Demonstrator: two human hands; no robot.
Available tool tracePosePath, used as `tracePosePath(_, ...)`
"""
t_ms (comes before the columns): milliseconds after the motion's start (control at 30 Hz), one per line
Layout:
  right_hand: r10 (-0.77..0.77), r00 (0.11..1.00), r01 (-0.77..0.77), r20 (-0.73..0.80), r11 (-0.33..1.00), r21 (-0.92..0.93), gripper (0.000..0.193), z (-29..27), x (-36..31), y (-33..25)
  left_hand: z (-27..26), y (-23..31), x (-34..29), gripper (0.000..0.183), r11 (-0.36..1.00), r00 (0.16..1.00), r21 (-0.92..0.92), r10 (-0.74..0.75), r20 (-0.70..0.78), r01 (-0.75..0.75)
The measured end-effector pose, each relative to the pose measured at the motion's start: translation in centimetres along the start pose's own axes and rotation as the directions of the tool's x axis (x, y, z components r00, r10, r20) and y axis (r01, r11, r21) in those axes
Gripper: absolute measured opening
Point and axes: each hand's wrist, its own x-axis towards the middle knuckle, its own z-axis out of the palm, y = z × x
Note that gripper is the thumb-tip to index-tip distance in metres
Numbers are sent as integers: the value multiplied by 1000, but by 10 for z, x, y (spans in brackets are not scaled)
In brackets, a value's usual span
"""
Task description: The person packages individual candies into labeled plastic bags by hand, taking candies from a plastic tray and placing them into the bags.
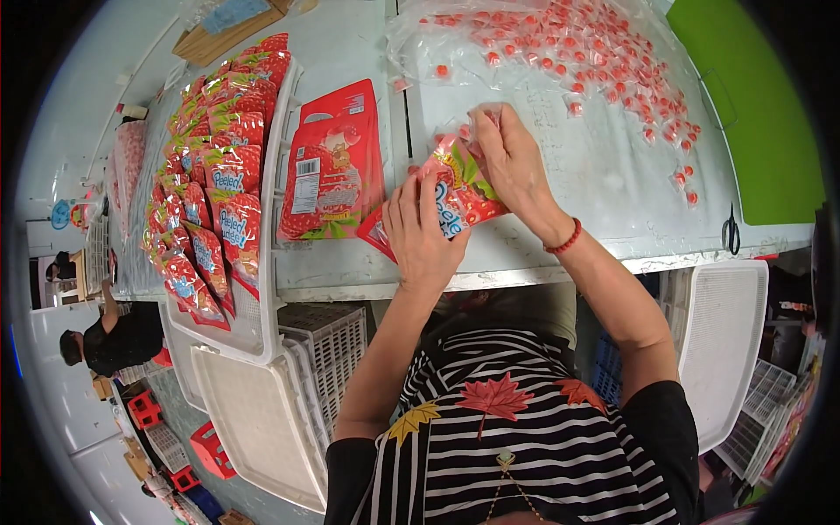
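A red candy pouch [468, 188] with strawberry print and green leaves lies tilted over the table's near edge. My left hand [420, 223] rests across its lower left part, fingers bent over it and gripping it. At the pouch's upper end, my right hand [518, 162] has its fingers closed together, with clear wrapper showing at the fingertips. Several small wrapped red candies [442, 138] show by the pouch mouth, partly hidden. Left of my left hand lies a stack of flat red pouches [328, 166], back side up.
Filled pouches [214, 166] stand in rows on a white tray [269, 289] at left. Loose wrapped candies [604, 66] spread over clear plastic at the back right. Scissors [731, 232] lie near the right edge, beside a green board [752, 114]. Another person [114, 337] works far left.
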Motion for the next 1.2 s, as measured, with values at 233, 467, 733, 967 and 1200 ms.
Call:
tracePosePath(233,85,990,-73,110,991,-113,31,-16,-18,10,1,-3,-1,79,999,998,10,33,-48,-32)
tracePosePath(467,244,928,-241,282,969,-48,26,-20,-8,2,5,0,3,83,998,998,-41,43,-56,-45)
tracePosePath(733,516,788,-604,336,755,257,28,-19,12,-17,3,-3,11,79,983,999,-181,-10,-48,1)
tracePosePath(967,232,778,-16,584,936,-350,32,-27,32,-25,5,-5,9,77,973,999,-231,-12,-47,1)
tracePosePath(1200,-312,702,695,640,497,-520,17,-6,29,-36,-4,-3,26,106,962,997,-272,-2,-71,-17)
